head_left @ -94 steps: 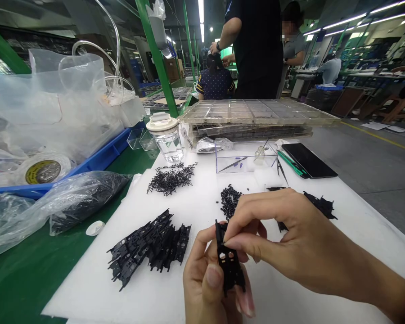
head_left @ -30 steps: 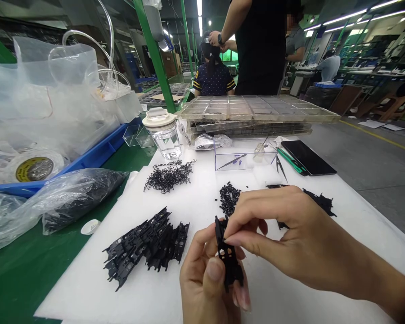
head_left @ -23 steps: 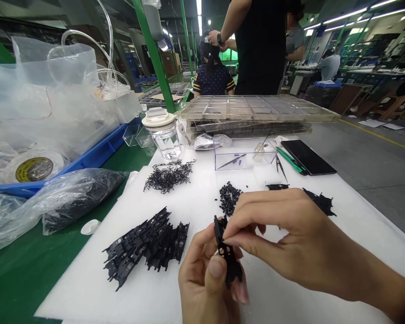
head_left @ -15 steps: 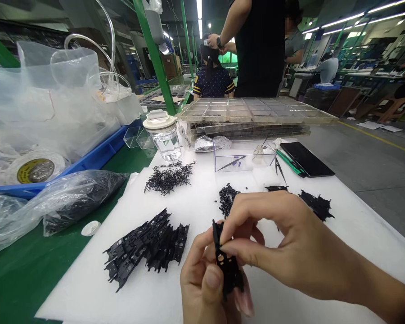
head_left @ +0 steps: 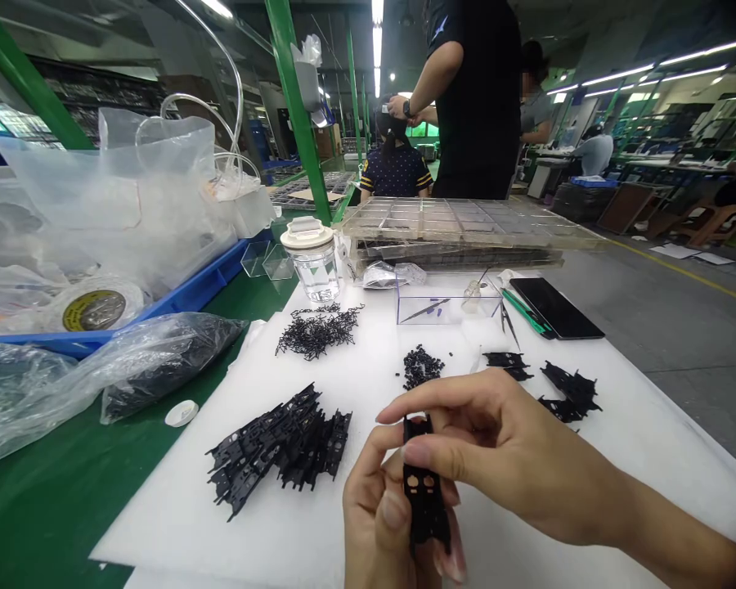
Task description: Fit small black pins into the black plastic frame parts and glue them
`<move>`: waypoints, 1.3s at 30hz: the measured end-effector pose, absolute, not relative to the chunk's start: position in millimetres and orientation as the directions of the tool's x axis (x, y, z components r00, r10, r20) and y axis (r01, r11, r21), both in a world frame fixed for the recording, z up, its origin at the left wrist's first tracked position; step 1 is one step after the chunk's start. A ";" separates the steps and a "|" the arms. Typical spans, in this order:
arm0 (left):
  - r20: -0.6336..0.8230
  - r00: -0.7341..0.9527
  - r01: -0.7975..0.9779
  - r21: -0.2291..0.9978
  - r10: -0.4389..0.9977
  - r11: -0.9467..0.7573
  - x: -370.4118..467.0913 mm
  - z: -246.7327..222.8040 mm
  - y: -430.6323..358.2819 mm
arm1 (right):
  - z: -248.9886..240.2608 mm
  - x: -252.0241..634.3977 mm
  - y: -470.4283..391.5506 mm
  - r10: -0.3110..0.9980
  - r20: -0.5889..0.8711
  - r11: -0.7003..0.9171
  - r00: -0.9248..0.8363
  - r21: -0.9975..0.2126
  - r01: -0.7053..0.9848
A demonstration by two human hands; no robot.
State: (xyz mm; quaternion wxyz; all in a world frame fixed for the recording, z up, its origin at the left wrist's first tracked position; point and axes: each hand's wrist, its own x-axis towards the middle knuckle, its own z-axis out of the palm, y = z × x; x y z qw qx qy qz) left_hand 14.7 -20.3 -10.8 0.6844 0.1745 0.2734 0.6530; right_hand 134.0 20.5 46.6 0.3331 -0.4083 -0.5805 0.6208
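Note:
A flat black plastic part with small holes stands on end between my hands. My left hand is closed around its lower half, with the thumb along its left edge. My right hand grips the upper end: its thumb presses on the face and its index finger reaches across the top. Those fingers partly hide the upper end; whether a smaller piece sits under them I cannot tell. Just beyond lies a heap of tiny black pieces. A pile of similar black parts lies to the left.
Thin black bent pieces lie further back on the white board. Behind are a lidded jar, a clear box, tweezers and a phone. More black parts lie right. Two people are ahead.
The black part has turned so its holed face shows more squarely. My right index finger has lifted and stretched over its top end, and the thumb lies on the face. The view has shifted slightly.

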 end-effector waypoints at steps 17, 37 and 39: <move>-0.147 -0.072 -0.822 0.569 0.986 0.025 7.9 0.5 -16.2 | 61.2 199.6 63.8 0.681 0.693 0.491 0.235 -0.671 0.556; -0.103 -0.043 -0.831 0.556 0.994 0.022 7.2 -6.0 -10.8 | 7.5 194.4 100.5 0.915 0.147 0.399 -0.375 -0.460 0.793; -0.106 -0.032 -0.833 0.553 0.994 0.032 7.3 -6.2 -10.7 | 6.8 193.5 100.1 0.917 0.138 0.395 -0.375 -0.456 0.797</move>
